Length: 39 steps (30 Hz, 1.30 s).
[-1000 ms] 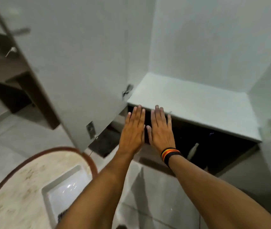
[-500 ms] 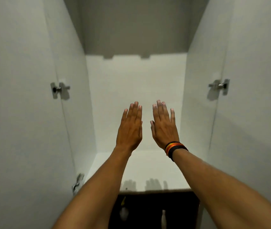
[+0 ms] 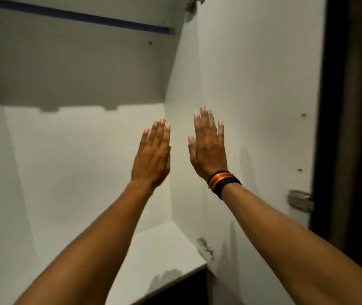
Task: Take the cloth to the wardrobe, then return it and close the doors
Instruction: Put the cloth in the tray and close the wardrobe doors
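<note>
Two bare hands raised side by side before the open wardrobe [image 3: 83,161]: left hand [image 3: 152,159] and right hand [image 3: 207,148], both flat, fingers straight and together, holding nothing. Striped wristband [image 3: 223,182] on the right wrist. Hanging rail [image 3: 76,15] across the top; white shelf [image 3: 166,260] below; hinge [image 3: 300,200] on the right door [image 3: 263,84]. Cloth not in view.

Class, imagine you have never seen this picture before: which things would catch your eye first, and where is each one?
Two bare arms reach up from the bottom edge, the left hand and right hand held flat, open and empty at the centre, before a white wardrobe interior. A striped wristband on the right wrist is the only bright colour. A dark rail crosses the top, and a metal hinge sits on the open door at right.
</note>
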Motion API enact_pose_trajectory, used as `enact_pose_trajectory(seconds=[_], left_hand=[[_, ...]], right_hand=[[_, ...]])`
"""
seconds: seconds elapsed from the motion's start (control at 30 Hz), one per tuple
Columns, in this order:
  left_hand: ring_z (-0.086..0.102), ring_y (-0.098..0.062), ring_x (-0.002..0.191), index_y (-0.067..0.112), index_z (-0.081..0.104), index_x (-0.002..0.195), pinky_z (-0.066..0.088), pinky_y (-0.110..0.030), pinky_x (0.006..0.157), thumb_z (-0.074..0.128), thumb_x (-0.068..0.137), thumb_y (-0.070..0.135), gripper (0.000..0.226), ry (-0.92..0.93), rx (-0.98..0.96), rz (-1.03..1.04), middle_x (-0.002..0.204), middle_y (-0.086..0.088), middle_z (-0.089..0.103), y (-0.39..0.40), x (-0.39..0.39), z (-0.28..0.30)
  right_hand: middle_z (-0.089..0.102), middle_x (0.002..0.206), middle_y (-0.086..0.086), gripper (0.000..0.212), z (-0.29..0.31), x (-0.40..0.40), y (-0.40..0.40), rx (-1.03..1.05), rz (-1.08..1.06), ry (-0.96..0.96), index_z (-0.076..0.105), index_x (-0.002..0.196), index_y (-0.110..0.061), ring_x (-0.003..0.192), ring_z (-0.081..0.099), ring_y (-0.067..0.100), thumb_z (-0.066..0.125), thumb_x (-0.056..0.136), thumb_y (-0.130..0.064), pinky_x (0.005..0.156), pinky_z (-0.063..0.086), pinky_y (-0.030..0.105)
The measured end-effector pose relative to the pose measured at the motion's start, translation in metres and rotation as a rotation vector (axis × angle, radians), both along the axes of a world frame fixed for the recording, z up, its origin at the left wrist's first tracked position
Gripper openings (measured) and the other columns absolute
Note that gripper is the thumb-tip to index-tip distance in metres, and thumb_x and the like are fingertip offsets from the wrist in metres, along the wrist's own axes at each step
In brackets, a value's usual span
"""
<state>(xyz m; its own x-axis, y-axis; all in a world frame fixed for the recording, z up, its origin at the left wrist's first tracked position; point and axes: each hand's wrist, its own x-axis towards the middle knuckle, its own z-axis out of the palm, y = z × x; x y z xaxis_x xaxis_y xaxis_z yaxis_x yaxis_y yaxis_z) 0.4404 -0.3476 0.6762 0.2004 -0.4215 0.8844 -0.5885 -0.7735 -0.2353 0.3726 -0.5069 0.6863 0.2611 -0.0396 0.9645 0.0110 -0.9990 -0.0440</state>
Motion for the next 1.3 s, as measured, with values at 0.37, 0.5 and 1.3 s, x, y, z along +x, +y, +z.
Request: enact_pose_trajectory(seconds=[0.37, 0.5, 1.3], left_hand=[[0.009, -0.030, 0.158, 0.005, 0.018, 0.162, 0.013, -0.047, 0.127, 0.028, 0.106, 0.021, 0.059, -0.356, 0.241, -0.432, 0.170, -0.016, 0.012, -0.195, -0.119, 0.059], [0.010, -0.031, 0.158, 0.007, 0.030, 0.159, 0.012, -0.049, 0.127, 0.035, 0.104, 0.031, 0.060, -0.473, 0.473, -0.412, 0.167, -0.015, 0.023, -0.237, -0.150, 0.071], [0.056, -0.029, 0.082, 0.008, 0.066, 0.098, 0.046, -0.044, 0.075, 0.039, 0.097, 0.029, 0.034, -0.731, 0.945, -0.286, 0.096, -0.012, 0.064, -0.090, -0.151, 0.122]], right_hand=[[0.021, 0.167, 0.015, 0.056, -0.029, -0.136, -0.141, 0.274, -0.229, -0.289, 0.028, 0.157, -0.006, 0.156, 0.015, 0.027, 0.040, 0.103, -0.020, 0.127, 0.009, 0.049], [0.030, 0.165, 0.007, 0.063, -0.049, -0.151, -0.152, 0.587, -0.053, -0.241, 0.030, 0.157, -0.014, 0.152, 0.028, 0.022, 0.031, 0.105, -0.050, 0.124, 0.023, 0.045], [0.064, 0.087, -0.017, 0.022, -0.060, -0.139, 0.017, 1.396, 0.804, -0.365, 0.062, 0.086, -0.031, 0.079, 0.060, -0.005, 0.050, 0.105, -0.026, 0.070, 0.049, 0.013]])
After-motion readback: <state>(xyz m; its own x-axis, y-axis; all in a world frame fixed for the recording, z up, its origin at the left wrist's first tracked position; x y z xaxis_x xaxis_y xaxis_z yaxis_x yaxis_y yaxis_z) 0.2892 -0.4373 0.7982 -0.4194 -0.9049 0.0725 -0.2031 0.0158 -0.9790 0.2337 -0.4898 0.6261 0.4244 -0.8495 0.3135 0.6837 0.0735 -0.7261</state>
